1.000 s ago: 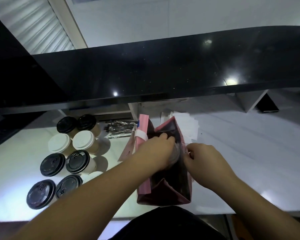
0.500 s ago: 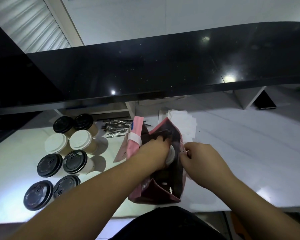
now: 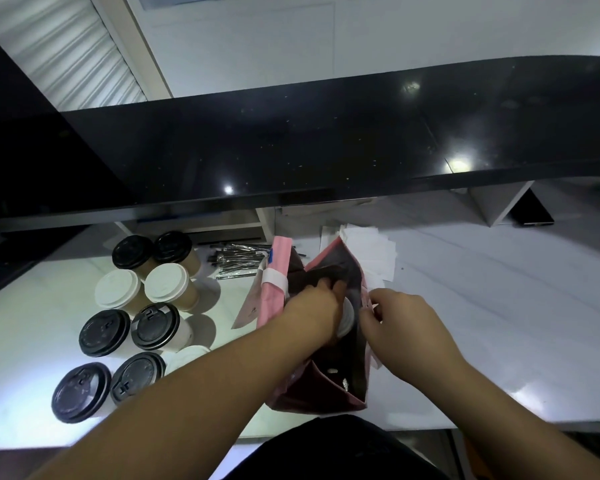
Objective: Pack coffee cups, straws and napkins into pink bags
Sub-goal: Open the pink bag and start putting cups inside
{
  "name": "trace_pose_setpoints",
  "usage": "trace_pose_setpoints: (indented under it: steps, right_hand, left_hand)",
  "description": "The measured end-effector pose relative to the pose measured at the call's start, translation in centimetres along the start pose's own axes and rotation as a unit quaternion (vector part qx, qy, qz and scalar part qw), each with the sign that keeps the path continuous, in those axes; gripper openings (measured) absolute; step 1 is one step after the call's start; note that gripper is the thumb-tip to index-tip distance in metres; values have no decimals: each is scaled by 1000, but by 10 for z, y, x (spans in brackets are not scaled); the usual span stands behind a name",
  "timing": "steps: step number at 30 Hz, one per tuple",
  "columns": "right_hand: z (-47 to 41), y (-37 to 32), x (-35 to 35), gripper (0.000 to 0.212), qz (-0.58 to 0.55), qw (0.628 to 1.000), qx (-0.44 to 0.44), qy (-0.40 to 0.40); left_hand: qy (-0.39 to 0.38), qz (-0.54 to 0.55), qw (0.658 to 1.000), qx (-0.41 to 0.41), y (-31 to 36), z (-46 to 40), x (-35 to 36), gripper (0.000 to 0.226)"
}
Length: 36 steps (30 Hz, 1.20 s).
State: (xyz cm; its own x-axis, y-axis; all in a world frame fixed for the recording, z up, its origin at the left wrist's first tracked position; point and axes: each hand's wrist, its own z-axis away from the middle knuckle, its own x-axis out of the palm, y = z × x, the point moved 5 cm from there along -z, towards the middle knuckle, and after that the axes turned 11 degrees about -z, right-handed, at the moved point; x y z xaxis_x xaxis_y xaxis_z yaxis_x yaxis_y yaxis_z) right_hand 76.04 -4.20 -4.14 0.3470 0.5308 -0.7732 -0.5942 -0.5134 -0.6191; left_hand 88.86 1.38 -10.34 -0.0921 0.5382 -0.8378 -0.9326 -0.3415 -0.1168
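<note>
An open pink bag [image 3: 355, 393] stands on the white counter in front of me. My left hand [image 3: 314, 306] reaches into its mouth and grips a white-lidded coffee cup [image 3: 346, 318], mostly hidden inside. My right hand [image 3: 400, 318] pinches the bag's right rim. A banded stack of flat pink bags [image 3: 274, 282] leans against the bag's left side. Several lidded cups, black [image 3: 104, 332] and white [image 3: 167, 284], stand at the left. Wrapped straws [image 3: 239, 261] lie behind them. White napkins [image 3: 371, 251] lie behind the bag.
A black raised countertop [image 3: 326, 150] overhangs the back of the white counter [image 3: 499, 306]. A dark flat device [image 3: 534, 213] lies at the far right under it. The counter's front edge runs just below the bag.
My left hand has pushed the cup lower into the bag. The bag's mouth has opened wider and shifted slightly left. My right hand stays on the rim.
</note>
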Motion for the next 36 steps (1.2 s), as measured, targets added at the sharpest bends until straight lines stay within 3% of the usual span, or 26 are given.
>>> trace_pose_setpoints:
  steps: [4,7,9,11,14,17,19,29,33,36]
  right_hand:
    - [1,1,-1,29,1,1000,-4,1]
    - [0,1,-2,34,-13,1000,-7,-5]
    - [0,1,-1,34,-18,1000,-9,-12]
    - [-1,1,0,34,-11,1000,-12,-11]
    - [-2,0,0,35,-15,1000,-13,-7]
    - [-3,-4,0,37,-25,1000,-16,-5]
    - [-3,-7,1,38,-23,1000,-21,-3]
    - [-4,-17,3,37,2,999,-40,2]
    - [-3,-16,4,37,1,1000,-31,-3]
    - [-3,-16,3,39,0,1000,-29,1]
  left_hand:
    - [76,62,994,54,3,41,-53,45]
    - [230,160,956,84,-21,90,-97,27]
    - [320,212,922,51,-57,122,-109,23]
    - [342,205,917,-18,-98,140,-95,24]
    - [213,142,961,-104,-146,143,-37,36]
    - [57,82,989,-105,-159,145,32,61]
    - [13,69,992,-107,-163,147,67,81]
    - [-36,79,991,-98,-166,129,127,97]
    - [-22,91,989,-114,-167,131,111,77]
    - [15,114,987,-115,-168,144,69,86]
